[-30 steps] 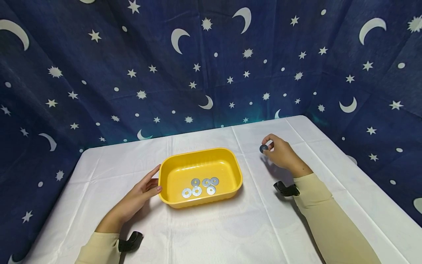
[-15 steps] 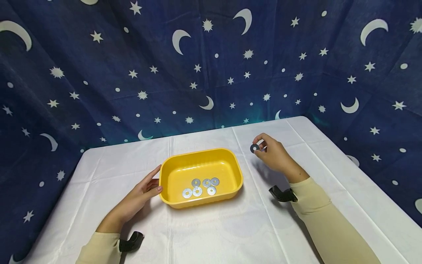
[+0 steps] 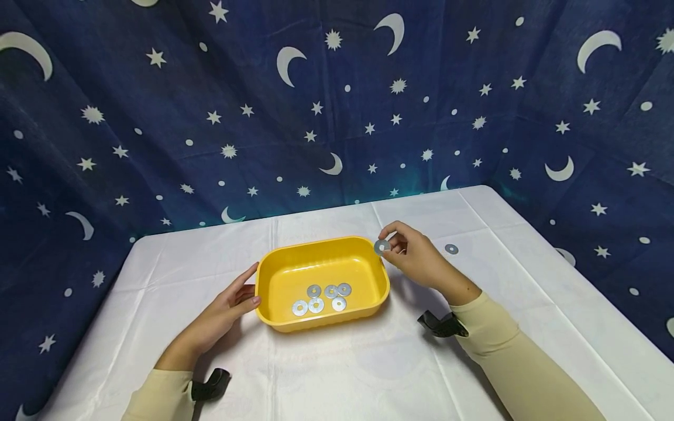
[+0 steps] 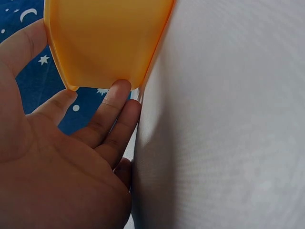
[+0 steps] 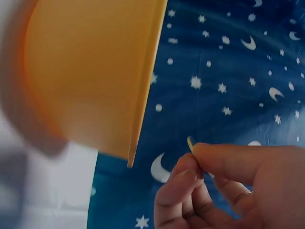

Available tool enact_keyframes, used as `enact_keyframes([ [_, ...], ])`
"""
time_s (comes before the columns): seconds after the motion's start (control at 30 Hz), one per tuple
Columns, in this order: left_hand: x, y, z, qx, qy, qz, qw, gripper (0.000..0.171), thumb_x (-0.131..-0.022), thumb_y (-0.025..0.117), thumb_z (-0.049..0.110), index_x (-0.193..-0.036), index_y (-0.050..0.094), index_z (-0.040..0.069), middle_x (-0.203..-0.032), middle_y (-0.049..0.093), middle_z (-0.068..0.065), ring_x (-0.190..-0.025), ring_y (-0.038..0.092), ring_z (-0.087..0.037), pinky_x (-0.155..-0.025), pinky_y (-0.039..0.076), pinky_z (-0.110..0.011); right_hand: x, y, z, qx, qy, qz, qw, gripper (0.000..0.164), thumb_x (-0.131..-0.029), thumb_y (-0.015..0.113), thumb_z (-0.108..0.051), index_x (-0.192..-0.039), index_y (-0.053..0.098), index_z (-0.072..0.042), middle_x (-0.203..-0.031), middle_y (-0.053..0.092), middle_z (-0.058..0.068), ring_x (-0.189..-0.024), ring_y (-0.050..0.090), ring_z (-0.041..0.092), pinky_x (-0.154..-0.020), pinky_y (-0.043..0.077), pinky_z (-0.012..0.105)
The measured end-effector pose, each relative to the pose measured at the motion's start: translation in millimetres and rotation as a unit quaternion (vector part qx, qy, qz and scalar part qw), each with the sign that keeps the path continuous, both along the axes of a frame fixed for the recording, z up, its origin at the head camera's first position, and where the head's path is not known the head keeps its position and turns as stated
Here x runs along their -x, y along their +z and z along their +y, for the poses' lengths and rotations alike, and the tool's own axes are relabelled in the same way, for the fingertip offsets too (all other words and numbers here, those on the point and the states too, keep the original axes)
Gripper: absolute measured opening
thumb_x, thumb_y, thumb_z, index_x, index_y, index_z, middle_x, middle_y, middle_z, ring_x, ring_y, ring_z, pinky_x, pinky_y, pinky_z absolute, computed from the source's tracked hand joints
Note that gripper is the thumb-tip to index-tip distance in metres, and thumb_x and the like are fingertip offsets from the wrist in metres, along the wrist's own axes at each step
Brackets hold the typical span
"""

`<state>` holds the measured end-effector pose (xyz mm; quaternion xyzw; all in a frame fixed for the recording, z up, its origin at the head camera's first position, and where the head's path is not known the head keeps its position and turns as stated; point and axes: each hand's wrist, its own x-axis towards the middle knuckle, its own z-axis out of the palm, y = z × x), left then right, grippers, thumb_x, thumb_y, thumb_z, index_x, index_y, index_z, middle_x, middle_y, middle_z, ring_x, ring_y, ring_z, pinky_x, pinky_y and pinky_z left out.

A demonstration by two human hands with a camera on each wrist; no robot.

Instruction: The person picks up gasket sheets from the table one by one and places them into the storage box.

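Observation:
A yellow plastic tub (image 3: 302,257) stands on the table, with several flat metal washers (image 3: 316,305) lying in its near half. My left hand (image 3: 221,313) rests against the tub's left end. In the left wrist view its fairly straight fingers (image 4: 106,112) touch the end wall and rim of the tub (image 4: 109,43). At the tub's far right corner, my right hand (image 3: 421,263) pinches a grey washer (image 3: 378,248) between thumb and fingers. The right wrist view shows this washer (image 5: 190,144) edge-on, apart from the tub wall (image 5: 90,81). Another washer (image 3: 451,249) lies flat beyond the right hand.
A white cloth (image 3: 326,374) covers the table. Behind it and along both sides hangs a dark blue curtain (image 3: 253,76) with white moons and stars. Black camera mounts sit at the left wrist (image 3: 210,385) and the right wrist (image 3: 441,324).
My right hand has carried the pinched washer leftward to the tub's far right corner. The washer on the table has come into sight behind it. My left hand keeps its place.

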<state>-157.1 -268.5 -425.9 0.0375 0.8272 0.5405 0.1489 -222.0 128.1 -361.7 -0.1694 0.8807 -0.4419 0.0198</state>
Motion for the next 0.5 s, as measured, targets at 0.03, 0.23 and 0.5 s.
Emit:
enact_keyframes([
  [0.03,-0.3,-0.6,0.0,0.000,0.000,0.000,1.0000,0.076,-0.099,0.060,0.034,-0.160,0.014,0.037,-0.149,0.044,-0.017,-0.138,0.044,-0.033,-0.117,0.028,-0.059,-1.6,0.2,-2.3,0.007,0.006,-0.006,1.000,0.026,-0.093,0.067,-0.005,-0.116,0.057,-0.012,-0.093,0.061,0.009,-0.078,0.054,0.022,-0.066,0.049,0.025],
  [0.23,-3.7,-2.7,-0.8,0.009,0.004,-0.003,0.9999,0.076,-0.099,0.060,0.036,-0.159,0.015,0.040,-0.148,0.047,-0.015,-0.136,0.046,-0.031,-0.116,0.030,-0.059,-4.7,-1.5,-17.9,0.017,0.026,-0.026,0.999,0.028,-0.093,0.068,-0.004,-0.117,0.057,-0.013,-0.094,0.058,0.009,-0.079,0.054,0.021,-0.068,0.049,0.024],
  [0.5,-1.0,2.4,-0.1,0.013,0.000,-0.002,0.9999,0.076,-0.099,0.060,0.037,-0.159,0.014,0.041,-0.149,0.046,-0.015,-0.138,0.044,-0.033,-0.117,0.028,-0.061,0.8,-1.4,-36.4,0.012,0.053,-0.034,0.998,0.028,-0.093,0.067,-0.002,-0.117,0.056,-0.012,-0.089,0.057,0.008,-0.073,0.055,0.020,-0.065,0.051,0.024],
])
